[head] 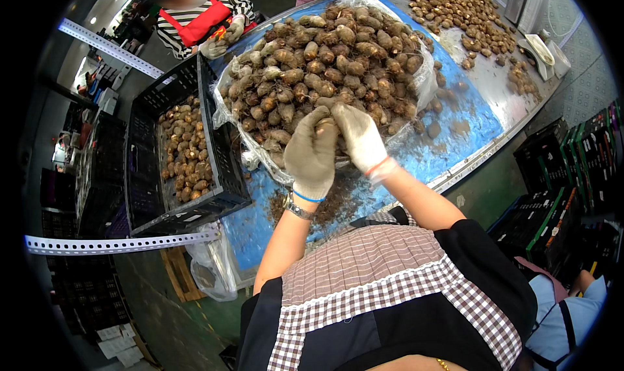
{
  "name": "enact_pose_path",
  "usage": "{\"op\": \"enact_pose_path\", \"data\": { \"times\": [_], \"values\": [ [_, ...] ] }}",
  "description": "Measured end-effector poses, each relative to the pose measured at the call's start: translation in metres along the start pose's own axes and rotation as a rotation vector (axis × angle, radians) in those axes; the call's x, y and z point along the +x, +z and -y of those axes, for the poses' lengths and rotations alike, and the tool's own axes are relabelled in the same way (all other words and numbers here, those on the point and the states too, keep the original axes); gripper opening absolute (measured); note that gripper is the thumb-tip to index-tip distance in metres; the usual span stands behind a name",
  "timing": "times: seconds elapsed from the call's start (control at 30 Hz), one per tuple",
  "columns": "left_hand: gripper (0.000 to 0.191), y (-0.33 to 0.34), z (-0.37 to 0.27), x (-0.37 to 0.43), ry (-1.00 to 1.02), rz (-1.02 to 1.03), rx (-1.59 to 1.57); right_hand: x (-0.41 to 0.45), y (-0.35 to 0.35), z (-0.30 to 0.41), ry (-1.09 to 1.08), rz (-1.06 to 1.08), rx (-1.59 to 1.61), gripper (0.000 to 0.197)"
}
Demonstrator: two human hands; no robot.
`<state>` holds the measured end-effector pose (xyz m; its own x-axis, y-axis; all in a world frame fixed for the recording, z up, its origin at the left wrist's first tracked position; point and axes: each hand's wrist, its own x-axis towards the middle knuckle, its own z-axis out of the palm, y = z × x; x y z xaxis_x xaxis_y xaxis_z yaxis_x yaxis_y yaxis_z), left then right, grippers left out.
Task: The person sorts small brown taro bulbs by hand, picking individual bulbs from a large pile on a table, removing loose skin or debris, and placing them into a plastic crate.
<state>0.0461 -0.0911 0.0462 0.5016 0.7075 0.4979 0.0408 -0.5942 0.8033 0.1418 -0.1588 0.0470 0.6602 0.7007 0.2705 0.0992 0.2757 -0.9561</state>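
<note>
My left hand (311, 151), in a soiled knit glove with a blue cuff edge, is closed around a small taro corm (325, 122), only partly visible between the fingers. My right hand (358, 132), in a dirty white glove, meets it at the fingertips; whether it grips the same corm is hidden. Both hands are over the near edge of a large heap of hairy brown taro corms (312, 73), which lies on clear plastic sheeting (426, 73). To the left, a black plastic crate (229, 176) holds more corms (187, 151).
Blue sheeting (468, 142) with loose dirt covers part of the metal table. More corms (463, 15) lie at the far right near a white scoop-like container (538, 54). A gloved co-worker (195, 15) stands beyond the crate. A perforated metal strip (122, 244) borders the left.
</note>
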Motion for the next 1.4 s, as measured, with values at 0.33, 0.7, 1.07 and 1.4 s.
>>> {"op": "enact_pose_path", "data": {
  "times": [0.33, 0.7, 1.07, 1.4],
  "values": [
    [0.043, -0.016, 0.033, 0.012, -0.643, 0.411, -0.566, 0.016, -0.015, 0.002, -0.614, 0.118, -0.839, 0.043],
    [0.041, -0.009, 0.016, 0.013, 0.244, 0.141, 0.475, 0.031, -0.020, -0.010, 0.272, 0.407, -0.125, 0.027],
    [0.042, -0.006, 0.030, 0.008, 0.007, 0.066, 0.030, 0.016, -0.011, -0.015, -0.375, 0.094, -0.635, 0.025],
    [0.024, -0.014, 0.018, 0.021, -0.348, -0.085, -0.451, 0.003, -0.011, 0.002, -0.028, 0.166, -0.123, 0.027]
  ]
}}
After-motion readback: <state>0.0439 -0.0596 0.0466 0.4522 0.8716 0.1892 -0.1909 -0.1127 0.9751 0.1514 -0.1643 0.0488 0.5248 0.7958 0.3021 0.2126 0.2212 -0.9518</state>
